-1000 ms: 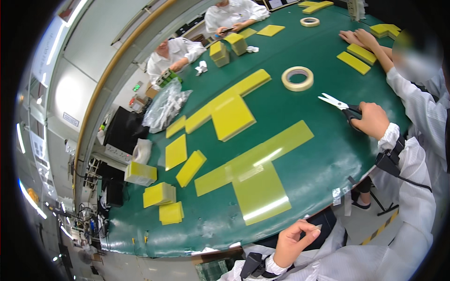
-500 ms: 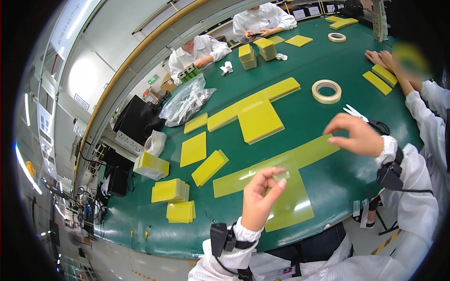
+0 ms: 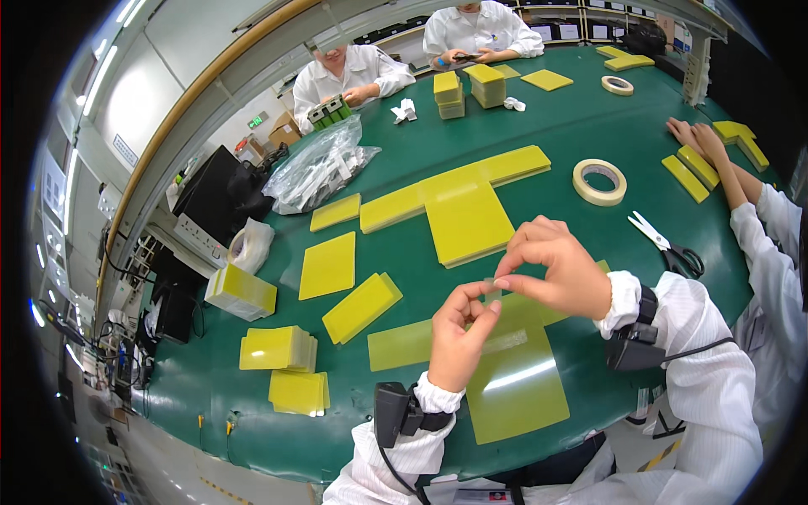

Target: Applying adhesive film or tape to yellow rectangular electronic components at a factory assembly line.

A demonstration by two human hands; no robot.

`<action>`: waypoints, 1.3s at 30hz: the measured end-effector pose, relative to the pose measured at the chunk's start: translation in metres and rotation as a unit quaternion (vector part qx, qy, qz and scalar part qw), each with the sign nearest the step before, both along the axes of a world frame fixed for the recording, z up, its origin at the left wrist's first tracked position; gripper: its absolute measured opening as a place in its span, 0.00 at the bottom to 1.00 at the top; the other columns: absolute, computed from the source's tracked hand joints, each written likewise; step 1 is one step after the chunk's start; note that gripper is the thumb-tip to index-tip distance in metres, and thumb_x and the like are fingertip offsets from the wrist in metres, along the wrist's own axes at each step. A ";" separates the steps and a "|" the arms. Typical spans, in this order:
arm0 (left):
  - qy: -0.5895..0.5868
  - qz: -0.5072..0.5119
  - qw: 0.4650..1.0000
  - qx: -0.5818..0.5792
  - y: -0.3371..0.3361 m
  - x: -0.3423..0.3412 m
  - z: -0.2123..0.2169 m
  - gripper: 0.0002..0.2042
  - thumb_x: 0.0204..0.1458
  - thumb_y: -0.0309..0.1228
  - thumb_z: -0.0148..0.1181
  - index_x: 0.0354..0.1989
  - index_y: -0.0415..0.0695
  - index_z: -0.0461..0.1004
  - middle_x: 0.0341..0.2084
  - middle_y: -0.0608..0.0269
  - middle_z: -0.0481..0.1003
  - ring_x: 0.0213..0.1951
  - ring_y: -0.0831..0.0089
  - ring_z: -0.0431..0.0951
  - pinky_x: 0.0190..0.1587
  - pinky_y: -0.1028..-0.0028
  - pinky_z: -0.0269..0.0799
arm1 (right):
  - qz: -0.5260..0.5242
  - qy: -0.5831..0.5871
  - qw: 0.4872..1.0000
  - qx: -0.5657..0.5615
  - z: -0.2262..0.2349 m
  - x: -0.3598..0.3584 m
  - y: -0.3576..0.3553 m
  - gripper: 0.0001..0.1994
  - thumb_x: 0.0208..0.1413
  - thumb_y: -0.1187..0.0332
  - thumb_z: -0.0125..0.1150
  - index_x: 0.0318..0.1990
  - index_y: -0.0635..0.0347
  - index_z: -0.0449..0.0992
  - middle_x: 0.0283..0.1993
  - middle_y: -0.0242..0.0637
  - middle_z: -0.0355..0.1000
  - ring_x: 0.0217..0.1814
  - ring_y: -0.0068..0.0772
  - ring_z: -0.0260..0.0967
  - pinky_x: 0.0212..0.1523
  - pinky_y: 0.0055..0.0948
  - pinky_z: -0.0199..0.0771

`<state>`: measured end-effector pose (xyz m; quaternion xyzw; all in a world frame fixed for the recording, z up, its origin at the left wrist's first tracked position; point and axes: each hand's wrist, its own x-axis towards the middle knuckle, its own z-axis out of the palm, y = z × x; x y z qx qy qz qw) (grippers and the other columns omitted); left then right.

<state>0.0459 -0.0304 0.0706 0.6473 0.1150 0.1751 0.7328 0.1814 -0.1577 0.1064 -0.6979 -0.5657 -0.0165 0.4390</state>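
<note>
My left hand [image 3: 457, 343] and my right hand [image 3: 555, 268] meet above the table. Between their pinched fingertips is a small translucent piece of tape [image 3: 492, 295]. Below them, thin yellow-green sheets lie in a T shape: a long strip [image 3: 396, 347] across and a wider sheet [image 3: 518, 400] reaching toward me. A clear tape strip [image 3: 508, 340] lies across the place where they join. My right hand hides part of the long strip. Farther off, a thicker T-shaped stack of yellow sheets [image 3: 467, 223] rests on the table.
On the green table [image 3: 589, 383] are a masking tape roll [image 3: 599, 183], scissors [image 3: 669, 244], loose yellow sheets [image 3: 328, 265], stacked sheets [image 3: 278, 348] and a plastic bag [image 3: 324, 168]. Two people sit opposite; a co-worker's hands [image 3: 697, 139] rest at the right.
My right hand has moved left from the strip's right end to my left hand, and its fingers now pinch the tape piece. The view has shifted slightly.
</note>
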 end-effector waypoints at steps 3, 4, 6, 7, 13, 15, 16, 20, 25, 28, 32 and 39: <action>-0.004 -0.003 1.000 0.000 0.006 0.003 -0.007 0.12 0.50 0.23 0.56 0.44 0.38 0.70 0.18 0.76 0.63 0.22 0.89 0.59 0.28 0.85 0.54 | -0.024 -0.101 0.993 0.047 -0.007 -0.007 0.004 0.05 0.42 0.70 0.65 0.28 0.55 0.75 0.31 0.30 0.67 0.36 0.31 0.61 0.44 0.33 0.52; -0.012 -0.007 1.000 0.002 0.006 0.002 -0.010 0.12 0.50 0.22 0.57 0.43 0.38 0.71 0.18 0.76 0.63 0.22 0.89 0.59 0.28 0.85 0.55 | -0.036 -0.147 0.986 0.075 -0.010 -0.010 0.003 0.06 0.41 0.71 0.65 0.29 0.54 0.75 0.31 0.29 0.66 0.36 0.30 0.61 0.43 0.33 0.50; -0.021 -0.007 0.999 -0.039 0.004 0.002 -0.013 0.12 0.48 0.20 0.56 0.42 0.38 0.71 0.19 0.76 0.62 0.23 0.88 0.59 0.28 0.85 0.55 | -0.040 -0.186 0.979 0.078 -0.016 -0.014 0.000 0.08 0.40 0.72 0.64 0.30 0.52 0.74 0.32 0.28 0.65 0.36 0.30 0.61 0.43 0.33 0.50; -0.025 -0.004 0.997 -0.077 0.003 0.002 -0.015 0.12 0.46 0.17 0.55 0.42 0.38 0.71 0.20 0.76 0.62 0.23 0.88 0.59 0.29 0.85 0.55 | -0.034 -0.225 0.969 0.098 -0.018 -0.016 -0.002 0.08 0.39 0.72 0.64 0.30 0.51 0.74 0.33 0.27 0.66 0.36 0.29 0.61 0.42 0.32 0.50; -0.028 -0.018 0.997 -0.076 -0.009 -0.009 -0.015 0.26 0.40 0.14 0.50 0.53 0.38 0.64 0.23 0.72 0.62 0.26 0.84 0.61 0.32 0.84 0.58 | -0.007 -0.322 0.935 0.152 -0.027 -0.023 -0.019 0.09 0.37 0.71 0.64 0.29 0.48 0.75 0.33 0.22 0.66 0.33 0.25 0.62 0.40 0.32 0.50; -0.026 -0.047 0.991 -0.120 -0.009 -0.007 -0.005 0.39 0.37 0.18 0.48 0.65 0.39 0.46 0.28 0.65 0.66 0.32 0.79 0.65 0.38 0.80 0.62 | 0.005 -0.288 0.943 0.167 -0.025 -0.024 -0.028 0.09 0.38 0.71 0.65 0.30 0.47 0.75 0.33 0.23 0.66 0.33 0.26 0.62 0.39 0.32 0.50; -0.042 -0.015 0.993 -0.105 -0.006 -0.002 -0.014 0.37 0.38 0.18 0.47 0.63 0.40 0.48 0.28 0.65 0.65 0.32 0.78 0.65 0.39 0.81 0.60 | 0.014 -0.262 0.946 0.189 -0.022 -0.023 -0.033 0.09 0.38 0.71 0.66 0.30 0.47 0.74 0.33 0.23 0.65 0.33 0.27 0.62 0.39 0.33 0.50; 0.020 -0.006 0.997 -0.076 -0.002 -0.009 -0.021 0.25 0.40 0.20 0.47 0.53 0.40 0.61 0.30 0.65 0.66 0.35 0.77 0.66 0.40 0.80 0.60 | -0.064 -0.059 0.994 0.067 -0.012 -0.005 -0.038 0.09 0.41 0.68 0.67 0.29 0.54 0.72 0.37 0.32 0.65 0.36 0.35 0.63 0.44 0.32 0.56; 0.075 -0.101 0.864 0.488 -0.036 -0.029 -0.018 0.22 0.48 0.36 0.55 0.51 0.39 0.65 0.44 0.51 0.65 0.48 0.57 0.63 0.51 0.61 0.57 | -0.074 0.199 0.975 -0.061 -0.051 0.035 -0.042 0.10 0.47 0.64 0.66 0.30 0.59 0.74 0.40 0.32 0.65 0.38 0.29 0.64 0.43 0.26 0.61; 0.124 -0.118 0.777 0.605 -0.057 -0.032 -0.032 0.33 0.48 0.51 0.56 0.57 0.41 0.62 0.56 0.48 0.56 0.56 0.48 0.56 0.55 0.54 0.51 | -0.093 0.313 0.940 -0.101 -0.057 0.038 -0.043 0.10 0.50 0.63 0.63 0.29 0.61 0.75 0.41 0.31 0.65 0.39 0.20 0.63 0.38 0.21 0.64; 0.117 -0.104 0.754 0.637 -0.062 -0.026 -0.043 0.36 0.46 0.56 0.54 0.59 0.42 0.60 0.59 0.47 0.54 0.59 0.48 0.53 0.57 0.53 0.48 | -0.058 0.417 0.903 -0.088 -0.078 0.049 -0.042 0.12 0.49 0.62 0.64 0.35 0.60 0.75 0.43 0.30 0.65 0.38 0.20 0.62 0.38 0.20 0.63; 0.127 -0.116 0.758 0.629 -0.059 -0.021 -0.044 0.39 0.44 0.61 0.53 0.60 0.46 0.60 0.59 0.46 0.55 0.59 0.45 0.54 0.57 0.52 0.47 | 0.031 0.078 0.991 -0.106 -0.072 0.044 -0.051 0.40 0.41 0.64 0.69 0.62 0.53 0.53 0.53 0.37 0.63 0.56 0.36 0.58 0.58 0.37 0.53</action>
